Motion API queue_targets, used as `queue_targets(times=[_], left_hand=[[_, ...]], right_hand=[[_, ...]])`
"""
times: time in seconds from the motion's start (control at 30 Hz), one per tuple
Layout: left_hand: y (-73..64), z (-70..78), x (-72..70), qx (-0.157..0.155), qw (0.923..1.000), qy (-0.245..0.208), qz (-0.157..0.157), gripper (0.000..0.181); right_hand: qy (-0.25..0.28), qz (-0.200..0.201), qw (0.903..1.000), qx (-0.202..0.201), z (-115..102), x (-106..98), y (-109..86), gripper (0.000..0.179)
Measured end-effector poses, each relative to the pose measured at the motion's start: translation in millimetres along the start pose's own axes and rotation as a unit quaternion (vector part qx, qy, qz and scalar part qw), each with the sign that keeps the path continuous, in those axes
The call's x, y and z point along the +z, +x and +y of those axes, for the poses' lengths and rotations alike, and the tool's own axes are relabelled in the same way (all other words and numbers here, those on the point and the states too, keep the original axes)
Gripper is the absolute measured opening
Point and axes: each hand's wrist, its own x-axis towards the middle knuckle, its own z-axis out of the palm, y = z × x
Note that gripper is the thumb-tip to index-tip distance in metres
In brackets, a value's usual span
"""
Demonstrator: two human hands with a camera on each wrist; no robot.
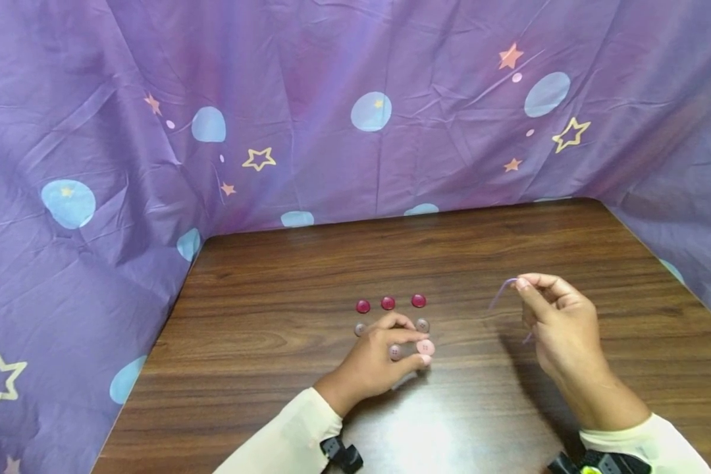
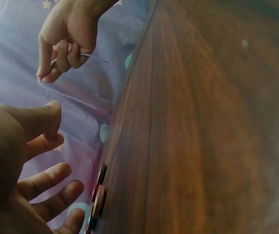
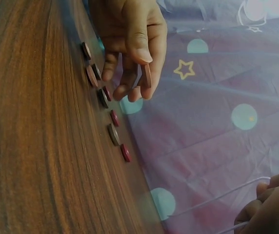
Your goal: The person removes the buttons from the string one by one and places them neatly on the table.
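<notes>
My left hand pinches a pink four-hole button between thumb and index finger; the right wrist view shows this button edge-on, above the table. Off to the right, my right hand pinches a thin purple cord near one end, its short tip bending down to the left. More of the cord runs through the curled fingers. Below and around the left hand lie a dusky pink button and two greyish buttons, one on the left and another on the right.
Beyond the left hand, three dark red buttons, left, middle and right, form a row on the brown wooden table. A purple patterned cloth hangs behind the table and along its sides.
</notes>
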Motion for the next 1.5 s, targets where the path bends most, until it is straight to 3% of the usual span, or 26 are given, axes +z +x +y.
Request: queue_targets(times=[0.37, 0.83, 1.23, 1.5], left_hand=[[0.8, 0.8, 2.7, -0.01, 0.9998, 0.018, 0.0, 0.033], [0.4, 0.6, 7.1, -0.007, 0.9995, 0.03, -0.011, 0.031], [1.9, 1.3, 10.3, -0.046, 0.9966, 0.066, -0.017, 0.035], [3.9, 3.2, 15.1, -0.064, 0.99, 0.124, -0.017, 0.036]], right_hand=[[0.006, -0.011, 0.9999, 0.002, -0.1, -0.3, -0.5, 0.011], [0.011, -0.031, 0.9995, 0.002, 0.7, 0.7, -1.1, 0.022], [0.005, -0.047, 0.9989, 0.003, 1.8, 1.6, -0.6, 0.023], [0.032, -0.068, 0.9971, -0.013, 2.9, 2.8, 0.3, 0.027]])
